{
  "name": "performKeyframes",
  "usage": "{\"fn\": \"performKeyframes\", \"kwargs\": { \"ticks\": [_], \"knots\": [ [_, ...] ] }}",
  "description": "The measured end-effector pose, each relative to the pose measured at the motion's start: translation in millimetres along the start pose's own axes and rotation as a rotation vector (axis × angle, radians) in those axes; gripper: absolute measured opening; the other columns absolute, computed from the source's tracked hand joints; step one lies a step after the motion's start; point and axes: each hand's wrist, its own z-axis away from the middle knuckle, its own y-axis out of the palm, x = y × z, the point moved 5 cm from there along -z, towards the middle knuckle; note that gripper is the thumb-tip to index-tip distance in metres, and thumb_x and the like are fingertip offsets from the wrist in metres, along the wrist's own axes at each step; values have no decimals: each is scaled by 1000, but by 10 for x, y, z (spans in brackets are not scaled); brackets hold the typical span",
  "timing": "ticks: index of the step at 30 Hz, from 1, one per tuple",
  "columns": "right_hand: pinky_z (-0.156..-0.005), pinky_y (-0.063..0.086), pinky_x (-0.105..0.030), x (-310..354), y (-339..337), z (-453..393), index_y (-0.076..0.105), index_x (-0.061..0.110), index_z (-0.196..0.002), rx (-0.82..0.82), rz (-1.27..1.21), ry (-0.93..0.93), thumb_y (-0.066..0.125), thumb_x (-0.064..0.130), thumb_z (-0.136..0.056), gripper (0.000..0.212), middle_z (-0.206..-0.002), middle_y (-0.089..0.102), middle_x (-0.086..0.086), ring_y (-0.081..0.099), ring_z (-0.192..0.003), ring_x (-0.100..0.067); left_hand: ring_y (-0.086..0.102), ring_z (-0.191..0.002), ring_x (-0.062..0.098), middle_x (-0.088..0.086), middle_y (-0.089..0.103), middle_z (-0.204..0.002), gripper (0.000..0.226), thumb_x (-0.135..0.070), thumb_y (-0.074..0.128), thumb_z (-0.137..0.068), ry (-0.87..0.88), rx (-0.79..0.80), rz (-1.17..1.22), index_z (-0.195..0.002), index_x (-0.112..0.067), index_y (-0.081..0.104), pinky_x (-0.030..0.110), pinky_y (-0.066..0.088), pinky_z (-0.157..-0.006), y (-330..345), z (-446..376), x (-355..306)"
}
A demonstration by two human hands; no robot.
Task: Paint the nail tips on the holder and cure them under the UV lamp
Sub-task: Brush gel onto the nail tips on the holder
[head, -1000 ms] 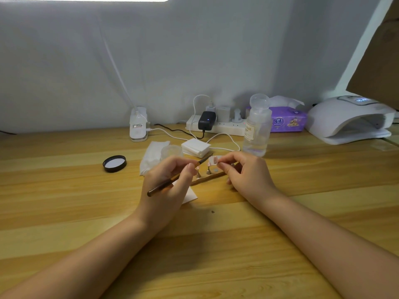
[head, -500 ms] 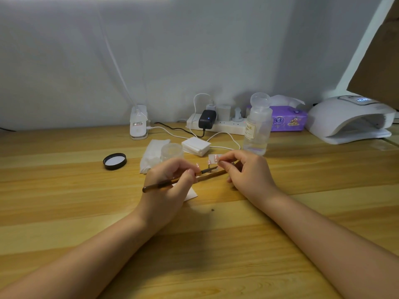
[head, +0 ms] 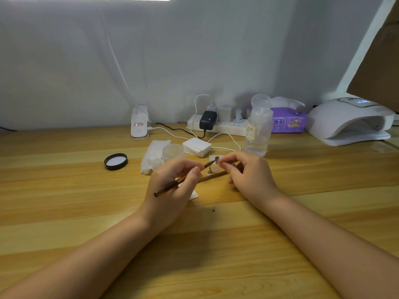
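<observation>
My left hand (head: 172, 186) grips a thin dark brush (head: 170, 185) like a pen, its tip pointing up and right at a small nail tip (head: 217, 158). My right hand (head: 248, 173) pinches that nail tip's small stand between thumb and forefinger, just above the wooden holder bar (head: 212, 176) lying on the table. Small metal pegs (head: 209, 170) stand on the bar between my hands. The white UV lamp (head: 349, 124) sits at the far right, its opening facing me.
A clear liquid bottle (head: 258, 128), a small clear jar (head: 172, 151), its black lid (head: 116, 161), white wipes (head: 152, 156) and a pad stack (head: 197, 147) lie behind my hands. A power strip (head: 218, 124) with cables and a purple tissue pack (head: 288, 121) line the wall.
The brush tip has lifted again to the nail tip after dipping lower half a second ago. My right hand stays in place, pinching the tip's stand.
</observation>
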Motion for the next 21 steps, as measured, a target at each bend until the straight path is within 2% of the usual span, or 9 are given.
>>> {"fn": "performKeyframes", "kwargs": {
  "ticks": [8,13,17,21],
  "knots": [
    [-54,53,-26,-7,5,-3,71,18,-99,12,-3,-3,65,13,-89,12,-80,64,14,63,-58,-10,68,-84,21,2,72,-86,27,-33,55,-85,-30,4,15,-95,-14,72,49,56,-74,-10,3,22],
    [-54,53,-26,-8,4,-2,72,18,-96,9,-10,15,65,13,-89,11,-77,63,14,63,-57,-10,66,-78,16,-3,69,-79,20,-33,53,-84,-27,-15,4,-87,-20,69,42,56,-70,-16,6,19],
    [-55,52,-23,8,-3,0,71,20,-96,10,-7,3,65,13,-89,11,-78,65,12,62,-57,-10,68,-83,15,-3,70,-85,18,-33,53,-88,-4,-35,21,-95,-23,67,32,56,-72,-25,-2,4],
    [-54,51,-23,3,0,0,71,20,-95,3,-24,15,65,13,-89,11,-76,65,13,62,-56,-11,69,-88,19,2,72,-90,14,-23,59,-91,-20,-25,13,-101,-19,68,39,57,-77,-15,-6,14]
  ]
}}
